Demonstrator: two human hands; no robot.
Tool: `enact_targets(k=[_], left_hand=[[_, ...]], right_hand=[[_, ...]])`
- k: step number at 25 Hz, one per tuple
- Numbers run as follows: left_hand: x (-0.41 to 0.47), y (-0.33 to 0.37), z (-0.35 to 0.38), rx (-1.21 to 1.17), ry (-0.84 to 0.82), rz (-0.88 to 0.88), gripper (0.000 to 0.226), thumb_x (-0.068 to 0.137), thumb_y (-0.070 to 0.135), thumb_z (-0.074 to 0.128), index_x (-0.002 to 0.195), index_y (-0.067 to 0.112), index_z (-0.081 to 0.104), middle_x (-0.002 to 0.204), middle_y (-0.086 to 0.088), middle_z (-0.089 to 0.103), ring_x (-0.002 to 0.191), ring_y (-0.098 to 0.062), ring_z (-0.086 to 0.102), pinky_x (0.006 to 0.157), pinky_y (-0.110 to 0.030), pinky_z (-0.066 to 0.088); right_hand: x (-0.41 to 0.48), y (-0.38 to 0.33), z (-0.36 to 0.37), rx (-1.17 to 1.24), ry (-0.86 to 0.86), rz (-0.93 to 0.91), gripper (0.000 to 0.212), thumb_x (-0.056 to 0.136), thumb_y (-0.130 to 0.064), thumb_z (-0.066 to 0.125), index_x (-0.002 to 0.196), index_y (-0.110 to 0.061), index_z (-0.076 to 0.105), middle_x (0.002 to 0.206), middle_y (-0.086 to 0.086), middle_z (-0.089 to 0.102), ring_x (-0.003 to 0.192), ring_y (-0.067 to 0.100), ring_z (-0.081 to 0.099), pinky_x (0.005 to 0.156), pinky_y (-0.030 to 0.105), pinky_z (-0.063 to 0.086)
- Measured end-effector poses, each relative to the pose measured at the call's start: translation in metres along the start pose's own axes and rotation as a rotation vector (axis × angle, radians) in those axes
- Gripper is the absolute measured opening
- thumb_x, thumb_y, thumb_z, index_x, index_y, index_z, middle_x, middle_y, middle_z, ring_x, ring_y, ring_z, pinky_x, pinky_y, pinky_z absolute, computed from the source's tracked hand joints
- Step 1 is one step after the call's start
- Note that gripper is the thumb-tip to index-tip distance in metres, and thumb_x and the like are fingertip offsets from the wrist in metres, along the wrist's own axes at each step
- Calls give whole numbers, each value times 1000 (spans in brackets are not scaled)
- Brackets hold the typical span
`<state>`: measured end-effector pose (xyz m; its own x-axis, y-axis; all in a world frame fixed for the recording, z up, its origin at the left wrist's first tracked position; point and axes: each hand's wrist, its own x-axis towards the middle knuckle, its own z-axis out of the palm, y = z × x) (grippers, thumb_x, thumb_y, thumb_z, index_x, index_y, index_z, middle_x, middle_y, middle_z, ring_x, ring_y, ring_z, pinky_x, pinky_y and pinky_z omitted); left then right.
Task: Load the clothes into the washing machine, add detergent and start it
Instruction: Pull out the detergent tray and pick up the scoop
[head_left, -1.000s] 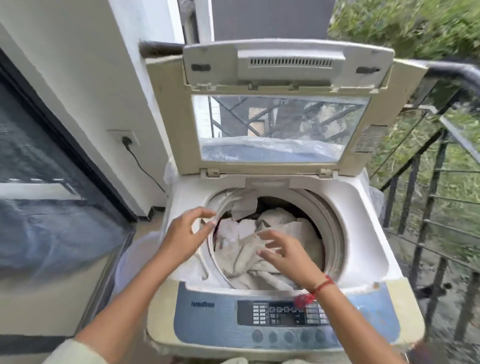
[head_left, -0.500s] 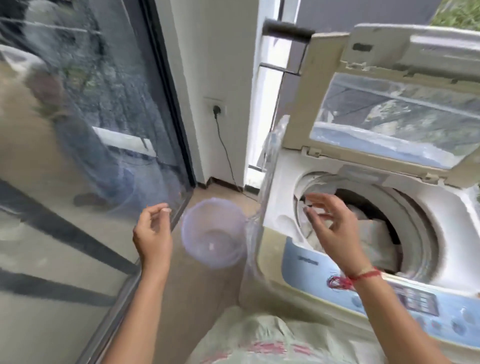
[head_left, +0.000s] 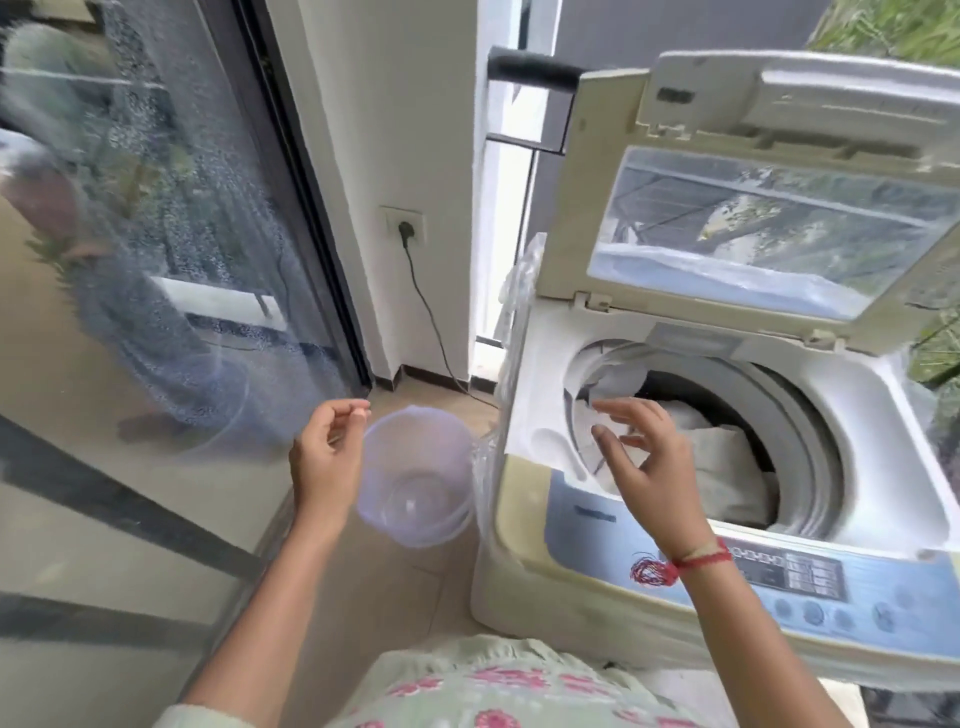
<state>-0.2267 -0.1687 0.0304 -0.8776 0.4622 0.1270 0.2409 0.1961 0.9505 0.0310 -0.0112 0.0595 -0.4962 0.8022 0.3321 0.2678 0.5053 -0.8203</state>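
The left hand (head_left: 324, 457) keeps a loose, empty grip beside a clear plastic bowl (head_left: 415, 499) on the floor. The right hand (head_left: 647, 467), grip slack and fingers spread, hovers over the washing machine (head_left: 524, 525), whose drum holds pale clothes (head_left: 727, 467); its lid (head_left: 566, 208) stands raised.

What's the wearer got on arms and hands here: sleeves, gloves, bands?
No gloves on the left hand or right hand. A twisted red thread band with a frayed red tuft circles the right wrist. A pale cream fabric sleeve cuff shows near the left elbow; the right forearm is uncovered.
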Motion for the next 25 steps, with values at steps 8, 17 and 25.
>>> enact_targets(k=[8,17,25], left_hand=[[-36,82,180,-150,-232,173,13,84,27,54,80,37,62,82,12,68,76,4,60,70,-9,45],[-44,136,282,12,-360,288,19,89,17,61,82,34,64,88,11,69,86,-3,62,74,-23,49],[-17,113,290,237,-536,130,18,87,35,62,102,25,57,109,8,55,107,-11,51,85,-23,39]], right_hand=[[20,83,-142,-52,153,-10,19,86,-7,63,100,-20,67,101,-9,62,94,7,62,77,31,54],[66,111,-196,-41,112,-7,16,87,-8,63,96,-21,68,98,-11,60,93,1,61,74,18,52],[76,139,-142,-16,158,110,29,87,-10,62,106,-31,60,107,-13,53,97,3,56,78,18,49]])
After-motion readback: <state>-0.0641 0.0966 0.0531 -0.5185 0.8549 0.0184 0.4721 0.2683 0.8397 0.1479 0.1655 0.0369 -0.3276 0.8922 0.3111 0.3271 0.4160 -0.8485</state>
